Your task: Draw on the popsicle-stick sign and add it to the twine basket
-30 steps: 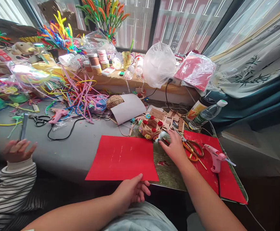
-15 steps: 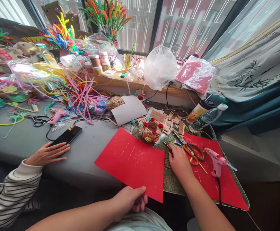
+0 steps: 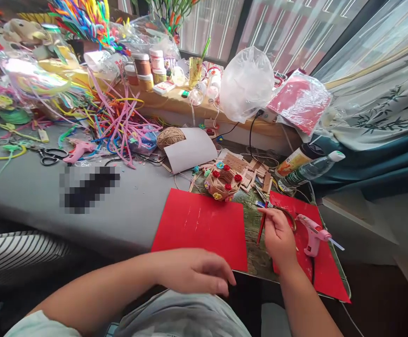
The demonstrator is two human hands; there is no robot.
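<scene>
A red sheet of paper [image 3: 204, 220] lies on the table in front of me. Over its near edge hovers my left hand [image 3: 200, 271], thumb and loosely bent fingers apart, holding nothing. To the right of the sheet, my right hand [image 3: 279, 234] pinches a slim dark-red pencil [image 3: 261, 228], which stands nearly upright over the dark wood-patterned surface. Just past the sheet's far edge sits a small twine-wrapped basket [image 3: 221, 187] with red, yellow and blue flowers. Scissors [image 3: 286, 213] lie partly hidden behind my right hand.
A pink glue gun [image 3: 314, 234] rests on a second red sheet [image 3: 332, 281] at right. Behind stand a plastic bottle [image 3: 307, 173] and a can [image 3: 295, 159]. White paper [image 3: 192, 152] leans on a twine ball [image 3: 171, 135]. A person's striped sleeve [image 3: 21, 255] shows at left.
My left hand has let go of the red sheet, which now lies flatter and straighter. My right hand has raised the pencil upright. The other person's hand has left the phone; that spot is now pixelated.
</scene>
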